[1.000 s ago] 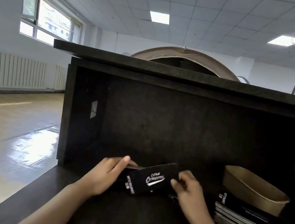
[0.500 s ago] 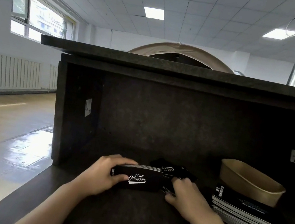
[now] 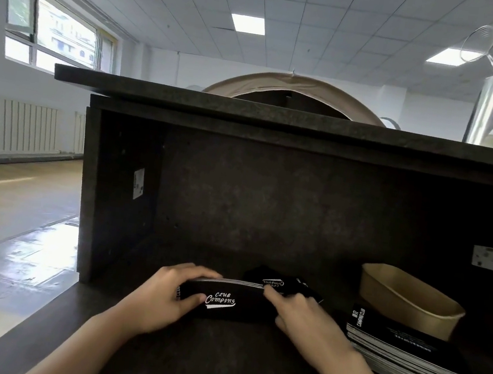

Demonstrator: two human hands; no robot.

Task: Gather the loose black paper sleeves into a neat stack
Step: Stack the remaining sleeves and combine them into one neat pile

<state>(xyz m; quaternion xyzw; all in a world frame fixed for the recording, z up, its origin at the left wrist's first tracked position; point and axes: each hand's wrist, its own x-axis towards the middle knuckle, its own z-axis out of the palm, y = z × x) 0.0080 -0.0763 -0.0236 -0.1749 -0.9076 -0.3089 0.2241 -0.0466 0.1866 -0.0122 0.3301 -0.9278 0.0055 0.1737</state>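
Observation:
A bundle of black paper sleeves point(image 3: 226, 302) printed "Club Camping" stands on its long edge on the dark counter point(image 3: 186, 359). My left hand point(image 3: 163, 298) grips its left end, fingers over the top and thumb on the front face. My right hand point(image 3: 300, 321) holds the bundle's right end, fingers curled at the top corner. Just behind the bundle lie loose black sleeves point(image 3: 283, 284) in an untidy heap.
A tall stack of black sleeves point(image 3: 404, 358) lies flat at the right, with a brown paper bowl point(image 3: 405, 299) behind it. The dark shelf wall point(image 3: 268, 205) closes the back and a side panel point(image 3: 89, 192) the left. The counter edge drops to the floor at left.
The bundle has gone from tilted to standing on its edge, front face towards me. My right hand has moved from the loose sleeves onto the bundle's right end.

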